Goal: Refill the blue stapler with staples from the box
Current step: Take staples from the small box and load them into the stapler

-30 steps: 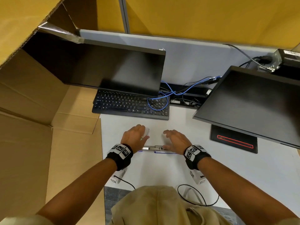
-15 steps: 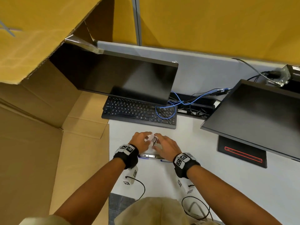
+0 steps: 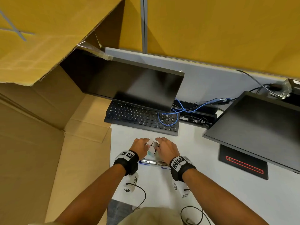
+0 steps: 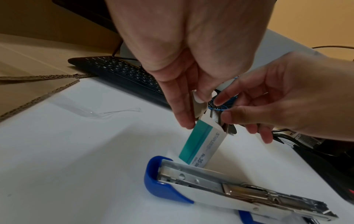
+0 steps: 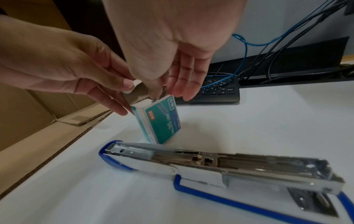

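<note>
The blue stapler (image 3: 153, 162) lies swung open flat on the white desk, its metal staple channel (image 5: 210, 162) facing up, just in front of both hands. Behind it a teal and white staple box (image 4: 203, 145) stands on end, top flap open. My left hand (image 4: 193, 109) holds the box by its brown flap, thumb on one side and fingers on the other. My right hand (image 4: 224, 109) pinches a grey strip of staples (image 4: 215, 116) sticking out of the box's open top. In the head view the box (image 3: 151, 150) shows between the left hand (image 3: 140, 147) and right hand (image 3: 165, 149).
A black keyboard (image 3: 141, 117) lies beyond the hands under a dark monitor (image 3: 129, 85). A second monitor (image 3: 259, 127) and a black pad with a red outline (image 3: 243, 163) are at right. Big cardboard flaps (image 3: 48, 143) cover the left. A clear plastic scrap (image 4: 107, 112) lies on the desk.
My hands, apart over the stapler a second ago, have come together at the staple box. The box now stands on end, and my right fingers pinch staples at its open top.
</note>
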Demonstrator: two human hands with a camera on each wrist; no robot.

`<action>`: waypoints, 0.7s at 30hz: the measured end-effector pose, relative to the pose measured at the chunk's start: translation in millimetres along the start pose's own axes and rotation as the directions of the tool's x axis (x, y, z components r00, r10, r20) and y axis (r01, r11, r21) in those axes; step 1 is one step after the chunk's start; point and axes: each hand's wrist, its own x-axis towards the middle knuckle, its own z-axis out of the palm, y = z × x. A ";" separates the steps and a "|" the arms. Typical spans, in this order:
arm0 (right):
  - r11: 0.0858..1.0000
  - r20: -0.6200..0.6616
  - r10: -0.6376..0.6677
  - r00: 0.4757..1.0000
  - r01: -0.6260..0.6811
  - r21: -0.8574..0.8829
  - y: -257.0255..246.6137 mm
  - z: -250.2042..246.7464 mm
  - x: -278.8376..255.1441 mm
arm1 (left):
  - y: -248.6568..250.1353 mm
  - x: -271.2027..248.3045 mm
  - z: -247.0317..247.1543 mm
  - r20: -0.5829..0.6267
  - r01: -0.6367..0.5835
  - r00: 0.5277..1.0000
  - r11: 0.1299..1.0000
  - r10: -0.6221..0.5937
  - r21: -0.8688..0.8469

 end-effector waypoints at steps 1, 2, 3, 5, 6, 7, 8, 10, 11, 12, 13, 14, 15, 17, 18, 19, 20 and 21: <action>1.000 -0.006 0.014 1.000 -0.014 -0.001 0.1 0.4 1.1 | 0.7 -0.8 -0.1 0.001 0.001 1.000 1.000 -0.001 -0.007; 1.000 -0.009 0.022 1.000 -0.023 -0.005 0.7 1.2 1.6 | 1.9 -2.0 -0.4 0.000 -0.002 1.000 1.000 0.002 -0.013; 1.000 -0.006 0.028 1.000 -0.028 -0.007 0.6 1.5 1.9 | 2.6 -2.6 -0.7 -0.001 -0.002 1.000 1.000 0.002 -0.017; 1.000 -0.002 0.019 1.000 -0.019 -0.008 0.6 1.8 1.7 | 3.2 -3.7 -0.7 -0.001 0.006 1.000 1.000 -0.006 -0.021; 1.000 -0.007 0.011 1.000 -0.011 -0.006 0.9 2.0 1.7 | 3.5 -4.3 -0.7 0.002 0.015 1.000 1.000 -0.015 -0.023; 1.000 -0.011 0.006 1.000 -0.006 0.003 1.1 2.1 1.5 | 3.3 -4.5 -0.4 0.001 0.018 1.000 1.000 -0.018 -0.021; 1.000 -0.011 0.003 1.000 -0.003 0.020 1.6 2.2 1.4 | 3.3 -4.8 -0.1 0.000 0.015 1.000 1.000 -0.015 -0.018; 0.998 0.002 0.002 1.000 -0.002 0.065 2.6 1.8 1.8 | 3.3 -5.3 0.8 -0.001 0.003 1.000 1.000 -0.003 -0.010; 0.996 0.008 -0.003 1.000 0.002 0.085 3.0 1.4 2.3 | 3.4 -5.2 1.1 0.000 0.001 1.000 1.000 -0.001 -0.005; 0.995 0.009 -0.011 1.000 0.010 0.097 3.4 1.3 3.3 | 3.2 -5.2 1.1 0.003 0.002 1.000 1.000 -0.002 0.001; 0.995 0.009 -0.019 1.000 0.018 0.097 3.5 0.9 4.5 | 3.0 -4.8 1.3 0.004 -0.002 1.000 1.000 0.002 0.005; 0.996 0.011 -0.028 1.000 0.027 0.088 3.8 0.8 5.6 | 3.5 -5.0 1.3 0.000 -0.006 1.000 1.000 0.006 0.006; 0.997 0.018 -0.037 0.999 0.036 0.075 3.9 0.3 6.7 | 4.1 -5.3 1.5 -0.005 -0.009 1.000 1.000 0.009 0.006; 0.997 0.031 -0.054 0.998 0.052 0.055 4.9 -0.6 8.4 | 5.2 -6.1 2.3 -0.013 -0.009 1.000 1.000 0.009 0.013; 0.997 0.035 -0.060 0.998 0.058 0.053 5.6 -1.2 8.9 | 5.3 -6.0 2.9 -0.017 -0.008 1.000 1.000 0.008 0.018; 0.997 0.039 -0.065 0.997 0.062 0.054 6.0 -2.0 9.1 | 5.1 -6.1 3.6 -0.020 -0.008 1.000 1.000 0.009 0.022; 0.996 0.038 -0.071 0.997 0.069 0.052 6.5 -2.6 9.5 | 4.8 -6.1 4.0 -0.023 -0.011 1.000 1.000 0.012 0.025; 0.996 0.037 -0.074 0.997 0.072 0.046 7.2 -3.3 9.8 | 4.5 -5.7 4.3 -0.025 -0.017 1.000 0.999 0.017 0.028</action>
